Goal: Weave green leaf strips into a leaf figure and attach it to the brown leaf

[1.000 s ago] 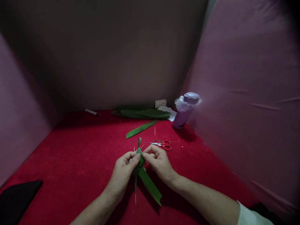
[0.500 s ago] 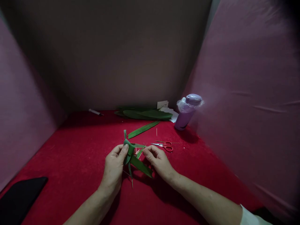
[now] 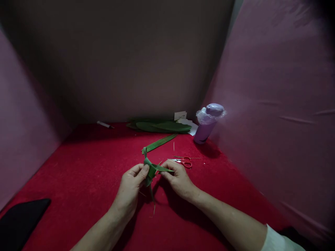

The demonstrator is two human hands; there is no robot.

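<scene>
Between the thumb and fingers of my left hand (image 3: 132, 183) is a folded piece of green leaf (image 3: 151, 171), held above the red cloth. One narrow end stands up from it, and thin strips hang below. My right hand (image 3: 179, 177) is closed at the piece's right side, where a pointed leaf strip (image 3: 166, 169) lies across the fingers. The fingertips are partly hidden behind that strip. Just beyond my right hand lie scissors with red handles (image 3: 187, 162), their blades pointing left.
A cut leaf strip (image 3: 161, 142) and thin slivers lie ahead on the red cloth (image 3: 86, 167). Farther back are a pile of long leaves (image 3: 162, 126), white papers (image 3: 193, 128), a syringe-like white tube (image 3: 104, 124) and a purple bin (image 3: 205, 132). A black object (image 3: 24, 221) is at lower left.
My left hand and the folded leaf have shifted slightly right. The broad strip that pointed to the lower right no longer shows there; a pointed strip now lies over my right fingers.
</scene>
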